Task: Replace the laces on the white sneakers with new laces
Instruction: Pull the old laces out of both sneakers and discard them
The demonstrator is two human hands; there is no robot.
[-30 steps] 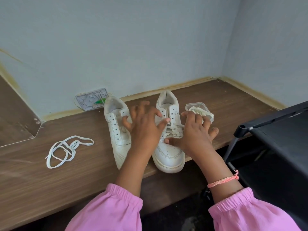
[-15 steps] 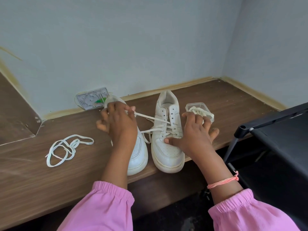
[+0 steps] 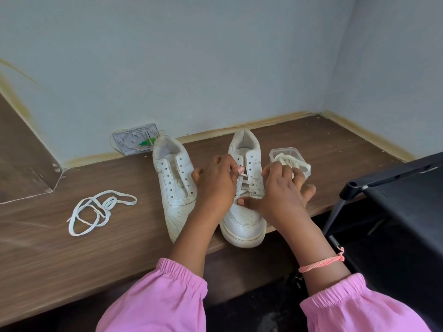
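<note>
The left hand (image 3: 217,185) pinches a white lace (image 3: 242,176) between curled fingertips over the eyelets of the right-hand sneaker (image 3: 244,212); the right hand (image 3: 281,195) lies on that shoe with fingers spread and thumb across the toe. Two white sneakers stand on the wooden desk (image 3: 60,255), the left sneaker (image 3: 173,185) unlaced, its tongue writing unreadable. One clear plastic tub (image 3: 275,153) holds coiled laces (image 3: 291,161). One loose lace (image 3: 96,209) lies well left.

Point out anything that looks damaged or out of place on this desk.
The desk surface is chipped at its left corner by the wall, with yellowish residue along the wall joint. A loose lace lies tangled left of the unlaced sneaker. Nothing looks spilled.
</note>
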